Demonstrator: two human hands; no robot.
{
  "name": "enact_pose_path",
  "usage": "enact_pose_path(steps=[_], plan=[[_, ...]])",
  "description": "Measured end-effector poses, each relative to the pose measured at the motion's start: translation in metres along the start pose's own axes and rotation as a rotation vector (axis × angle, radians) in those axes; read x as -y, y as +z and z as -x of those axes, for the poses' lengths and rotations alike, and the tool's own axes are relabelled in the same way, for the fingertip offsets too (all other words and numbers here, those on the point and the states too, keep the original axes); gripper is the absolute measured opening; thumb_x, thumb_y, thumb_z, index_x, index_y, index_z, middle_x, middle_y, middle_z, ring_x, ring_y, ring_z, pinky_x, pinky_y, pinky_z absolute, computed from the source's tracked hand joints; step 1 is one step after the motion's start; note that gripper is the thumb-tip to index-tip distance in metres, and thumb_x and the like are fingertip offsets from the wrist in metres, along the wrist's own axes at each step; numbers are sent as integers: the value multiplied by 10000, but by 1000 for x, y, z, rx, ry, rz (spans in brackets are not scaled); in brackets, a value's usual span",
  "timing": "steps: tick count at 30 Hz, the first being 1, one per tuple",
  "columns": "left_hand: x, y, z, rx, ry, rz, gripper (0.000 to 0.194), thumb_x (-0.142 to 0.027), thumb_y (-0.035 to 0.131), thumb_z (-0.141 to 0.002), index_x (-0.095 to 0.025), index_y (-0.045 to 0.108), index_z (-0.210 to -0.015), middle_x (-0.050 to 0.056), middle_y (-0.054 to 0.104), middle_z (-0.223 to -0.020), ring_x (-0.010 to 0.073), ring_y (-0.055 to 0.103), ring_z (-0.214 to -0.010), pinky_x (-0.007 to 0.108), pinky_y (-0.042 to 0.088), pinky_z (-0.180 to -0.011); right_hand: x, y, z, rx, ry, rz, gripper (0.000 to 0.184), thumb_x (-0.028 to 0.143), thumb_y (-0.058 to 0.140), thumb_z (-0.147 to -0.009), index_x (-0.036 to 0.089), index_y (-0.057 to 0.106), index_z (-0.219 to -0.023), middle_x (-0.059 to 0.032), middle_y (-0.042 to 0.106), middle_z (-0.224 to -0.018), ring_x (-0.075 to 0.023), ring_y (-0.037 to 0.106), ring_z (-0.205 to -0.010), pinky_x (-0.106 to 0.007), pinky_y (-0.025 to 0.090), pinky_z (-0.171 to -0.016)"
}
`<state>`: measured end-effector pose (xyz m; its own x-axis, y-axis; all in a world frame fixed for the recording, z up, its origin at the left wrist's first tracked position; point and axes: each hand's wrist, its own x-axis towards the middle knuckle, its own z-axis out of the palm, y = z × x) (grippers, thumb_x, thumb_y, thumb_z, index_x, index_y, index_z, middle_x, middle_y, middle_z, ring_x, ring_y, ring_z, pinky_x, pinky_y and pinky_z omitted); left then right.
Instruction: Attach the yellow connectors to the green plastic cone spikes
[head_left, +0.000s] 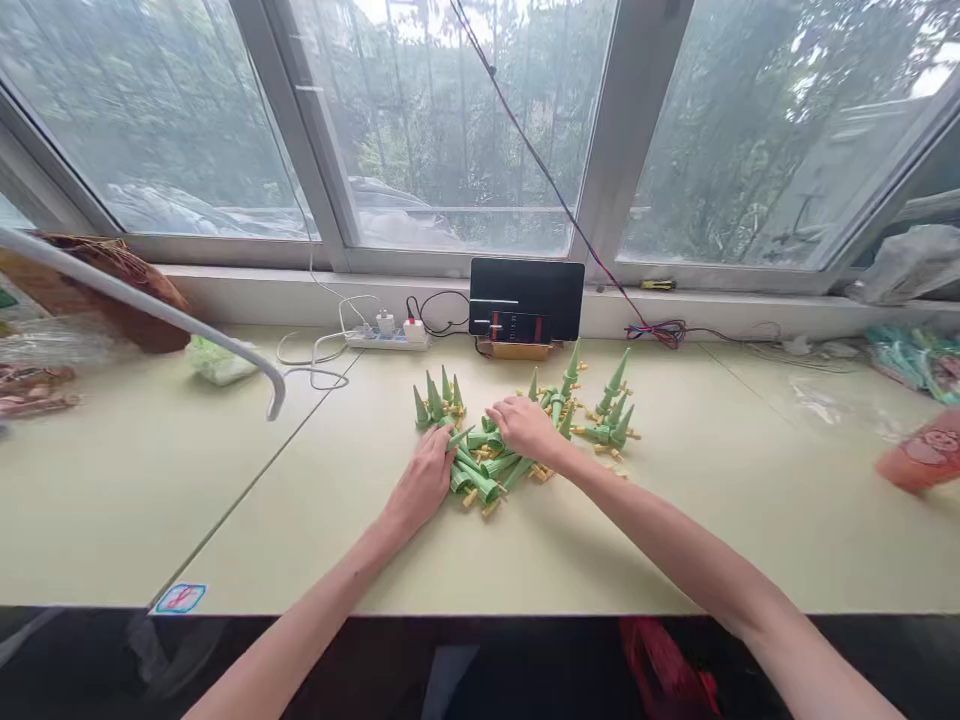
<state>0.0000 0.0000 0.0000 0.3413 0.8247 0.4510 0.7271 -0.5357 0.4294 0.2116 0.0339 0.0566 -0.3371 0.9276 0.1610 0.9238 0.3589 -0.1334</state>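
A heap of light green plastic cone-shaped pieces [484,488] with short yellow pegs lies between my two hands on the pale table. My left hand [426,478] is at the heap's left side, its fingers closed around a green cone [460,438] whose tip points right. Over the middle of the heap, my right hand [525,428] is bent down with its fingers closed; whatever is in them is hidden. Several green cones [437,400] stand upright just beyond my left hand. More pieces [616,420] form a cluster to the right of my right hand.
A dark tablet [526,290] leans at the back by the window, a phone [517,327] before it. A power strip [388,338] with white cables lies left of it. A grey curved bar [180,318] crosses at left. An orange cup-like object [921,455] is at right.
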Motion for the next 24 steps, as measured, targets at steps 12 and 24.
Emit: enact_pose_path(steps=[12, 24], plan=[[-3, -9, 4, -70, -1, 43, 357, -295, 337, -1046, -188, 486, -1352, 147, 572, -1384, 289, 494, -1365, 509, 444, -1122, 4, 2, -90, 251, 270, 62, 370, 333, 648, -967, 129, 592, -1270, -124, 616, -1262, -245, 650, -1064, -437, 567, -892], [-8, -13, 6, -141, -31, 92, 296, -313, 376, -1044, -180, 515, -1269, 148, 650, -1242, 291, 627, -1184, 487, 531, -985, 6, -2, -31, 266, 126, -24, 391, 316, 374, -1077, 93, 696, -1090, -196, 702, -1097, -284, 683, -1023, -387, 545, -834]])
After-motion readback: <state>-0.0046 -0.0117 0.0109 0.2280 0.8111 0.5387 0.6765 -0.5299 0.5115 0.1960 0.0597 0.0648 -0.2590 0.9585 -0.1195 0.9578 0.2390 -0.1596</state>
